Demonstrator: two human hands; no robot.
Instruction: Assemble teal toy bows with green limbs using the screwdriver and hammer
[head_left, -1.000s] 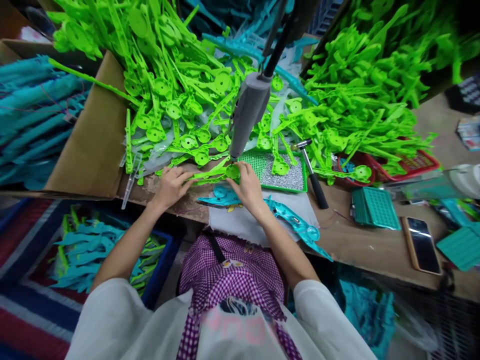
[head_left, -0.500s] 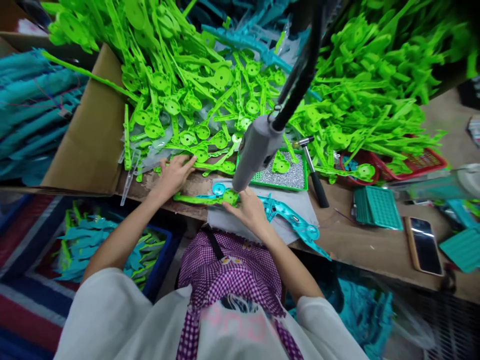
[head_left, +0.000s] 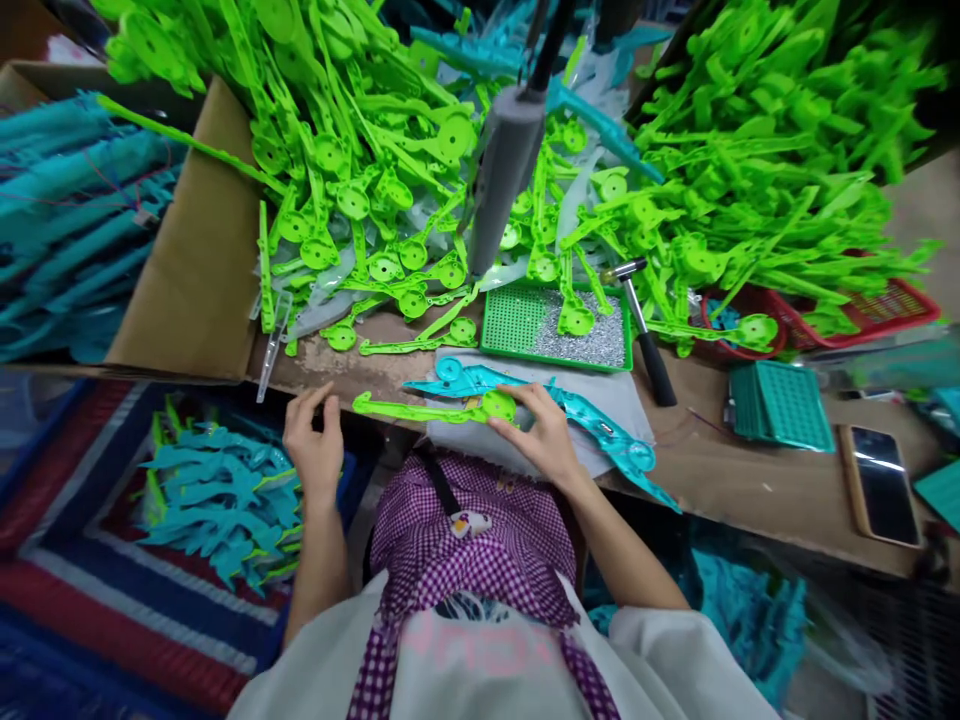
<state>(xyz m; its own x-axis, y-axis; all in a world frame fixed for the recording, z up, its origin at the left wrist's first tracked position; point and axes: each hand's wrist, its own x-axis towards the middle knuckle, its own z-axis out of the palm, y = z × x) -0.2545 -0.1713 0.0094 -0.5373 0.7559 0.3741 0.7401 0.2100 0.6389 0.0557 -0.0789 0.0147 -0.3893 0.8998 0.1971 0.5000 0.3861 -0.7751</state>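
Observation:
My right hand (head_left: 541,435) pinches the round end of a long green plastic part (head_left: 420,410) between thumb and fingers. Beneath and beyond that part lies a long blue plastic piece (head_left: 592,415) on a white cloth (head_left: 626,400). My left hand (head_left: 315,435) is raised off the left end of the green part, at the table's front edge, its fingers curled apart with nothing in them. A grey electric screwdriver (head_left: 501,170) hangs over the green heap, touched by neither hand.
A green tray (head_left: 559,355) of small metal pieces and a hammer (head_left: 651,350) lie behind the cloth. Green parts (head_left: 352,200) are heaped at the back. A cardboard box (head_left: 187,250) stands left; a phone (head_left: 881,485) lies right. A crate (head_left: 349,475) with parts sits below left.
My left hand has drawn back from the green parts toward the table edge. The screwdriver has swung up and away from my right hand, which has moved slightly right with the green part.

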